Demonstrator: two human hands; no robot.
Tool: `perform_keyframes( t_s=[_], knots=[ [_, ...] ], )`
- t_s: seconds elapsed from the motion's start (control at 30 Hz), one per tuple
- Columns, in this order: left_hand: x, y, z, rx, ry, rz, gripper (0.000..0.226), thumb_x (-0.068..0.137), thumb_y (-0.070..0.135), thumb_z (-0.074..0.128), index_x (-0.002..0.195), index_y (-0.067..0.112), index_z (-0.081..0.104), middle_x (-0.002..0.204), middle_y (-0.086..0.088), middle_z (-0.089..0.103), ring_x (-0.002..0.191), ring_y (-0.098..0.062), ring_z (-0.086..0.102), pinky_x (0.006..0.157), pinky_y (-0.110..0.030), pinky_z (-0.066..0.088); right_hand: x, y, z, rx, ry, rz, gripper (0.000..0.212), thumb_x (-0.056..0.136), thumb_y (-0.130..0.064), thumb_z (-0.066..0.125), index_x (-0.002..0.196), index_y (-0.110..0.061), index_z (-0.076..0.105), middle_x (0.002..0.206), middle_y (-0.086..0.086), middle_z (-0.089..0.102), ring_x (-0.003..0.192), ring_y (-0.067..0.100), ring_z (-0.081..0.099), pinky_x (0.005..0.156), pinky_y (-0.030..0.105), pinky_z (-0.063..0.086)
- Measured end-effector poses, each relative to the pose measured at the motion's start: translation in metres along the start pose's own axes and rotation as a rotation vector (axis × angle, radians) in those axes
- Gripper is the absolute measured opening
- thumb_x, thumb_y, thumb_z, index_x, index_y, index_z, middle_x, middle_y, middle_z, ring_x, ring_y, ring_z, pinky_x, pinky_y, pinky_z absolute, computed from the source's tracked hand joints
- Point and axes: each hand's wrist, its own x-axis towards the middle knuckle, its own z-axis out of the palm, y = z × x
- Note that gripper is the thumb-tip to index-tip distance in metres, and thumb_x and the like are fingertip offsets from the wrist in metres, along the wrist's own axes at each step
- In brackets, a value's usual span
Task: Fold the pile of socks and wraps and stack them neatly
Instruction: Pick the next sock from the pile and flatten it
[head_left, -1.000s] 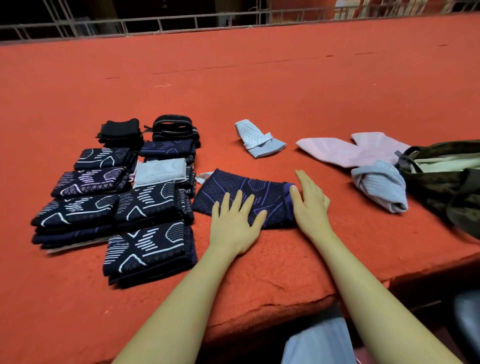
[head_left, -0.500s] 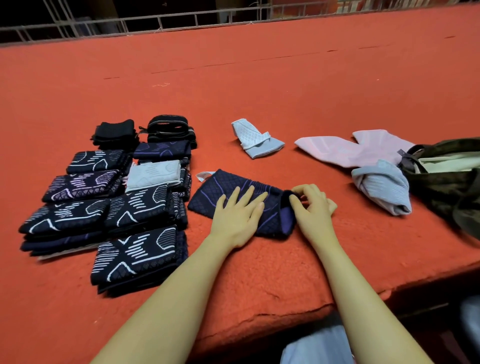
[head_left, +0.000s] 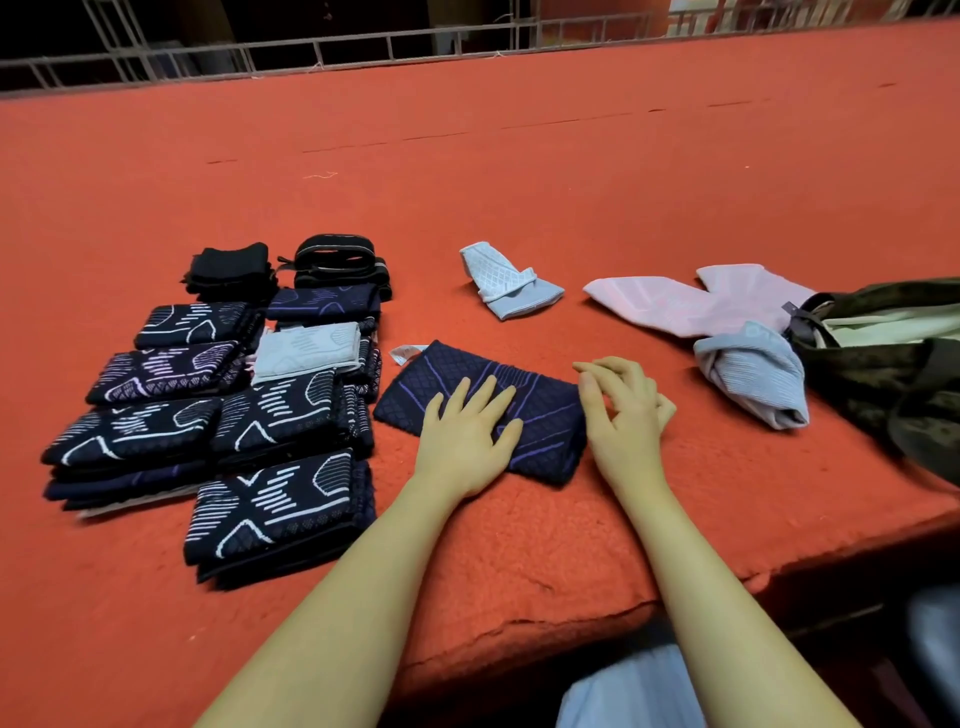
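Pressing flat with straight, spread fingers, the left hand is lying on the navy sock, gripping nothing. Just right of it, the right hand is hovering at the folded edge, fingers loosely curled and empty. Purple lines and a diamond weave are showing on the sock, which is lying near the counter edge, right of the folded stacks.

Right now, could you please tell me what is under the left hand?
The left hand lies flat on the navy sleeve, which rests on the red table. The cloth beneath the palm is covered.
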Motion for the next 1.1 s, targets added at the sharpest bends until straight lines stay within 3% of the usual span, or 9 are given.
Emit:
perform_keyframes(
  t_s=[0.1,0.2,0.33,0.5,0.6,0.7,0.97,1.1],
  knots=[
    [-0.003,0.004,-0.001,0.049,-0.052,-0.013,0.053,0.099,0.051,0.022,0.150,0.038,0.014,0.160,0.010,0.004,0.147,-0.018,-0.004,0.116,-0.048,-0.006,-0.002,-0.002,0.001,-0.188,-0.121,0.067,0.030,0.092,-0.046,0.048,0.111,-0.032,0.067,0.121,-0.016,0.055,0.113,0.010,0.046,0.086,0.028,0.014],
    [0.002,0.001,-0.010,0.011,-0.106,-0.051,0.052,0.100,0.049,0.022,0.150,0.037,0.015,0.161,0.005,0.002,0.147,-0.021,-0.004,0.116,-0.048,-0.005,-0.008,0.000,-0.002,-0.425,-0.283,0.273,0.052,0.091,-0.044,0.054,0.137,-0.022,0.046,0.142,0.001,0.042,0.128,0.025,0.035,0.099,0.037,0.016],
    [0.006,-0.013,-0.017,0.111,-0.050,-0.235,0.062,0.099,0.054,0.023,0.152,0.025,0.012,0.160,-0.011,-0.001,0.145,-0.035,-0.003,0.115,-0.048,-0.002,-0.008,-0.005,0.001,-0.523,-0.332,0.351,0.047,0.092,-0.044,0.050,0.125,-0.009,0.051,0.142,0.010,0.040,0.129,0.031,0.031,0.104,0.042,0.019],
    [0.009,-0.031,-0.022,0.164,0.010,-0.372,0.062,0.100,0.049,0.022,0.152,0.017,0.009,0.155,-0.026,0.011,0.141,-0.043,0.011,0.114,-0.049,0.006,-0.003,-0.015,0.007,-0.332,-0.200,0.329,0.028,0.091,-0.026,0.055,0.115,-0.013,0.050,0.123,0.008,0.053,0.119,0.030,0.042,0.097,0.037,0.019],
    [0.020,-0.037,-0.027,0.242,0.092,-0.341,0.056,0.101,0.044,0.024,0.151,0.020,0.015,0.147,-0.024,0.031,0.131,-0.040,0.031,0.109,-0.047,0.018,0.001,-0.016,0.011,-0.280,-0.100,0.217,0.014,0.092,-0.020,0.053,0.105,-0.016,0.053,0.106,0.002,0.063,0.105,0.027,0.049,0.086,0.034,0.017],
    [0.030,-0.034,-0.027,0.260,0.135,-0.276,0.053,0.101,0.042,0.027,0.150,0.023,0.019,0.147,-0.018,0.034,0.132,-0.038,0.029,0.107,-0.046,0.020,0.013,-0.013,0.011,-0.295,-0.049,0.150,0.011,0.093,-0.018,0.052,0.103,-0.019,0.056,0.099,-0.001,0.065,0.099,0.026,0.051,0.082,0.034,0.016],
    [0.051,-0.016,-0.022,0.091,0.051,0.037,0.054,0.100,0.048,0.029,0.151,0.033,0.017,0.160,-0.001,0.004,0.146,-0.030,-0.001,0.114,-0.051,0.006,0.070,0.000,0.019,-0.387,-0.022,0.038,0.017,0.093,-0.020,0.053,0.107,-0.023,0.063,0.102,-0.001,0.067,0.103,0.024,0.050,0.087,0.036,0.015],
    [0.051,0.006,-0.007,-0.008,-0.033,-0.007,0.058,0.097,0.058,0.024,0.150,0.041,0.008,0.161,0.002,-0.005,0.146,-0.029,-0.009,0.113,-0.056,-0.004,0.078,0.008,0.028,-0.431,-0.043,0.014,0.019,0.094,-0.021,0.051,0.107,-0.026,0.064,0.103,0.000,0.066,0.101,0.024,0.052,0.087,0.037,0.016]
  ],
)
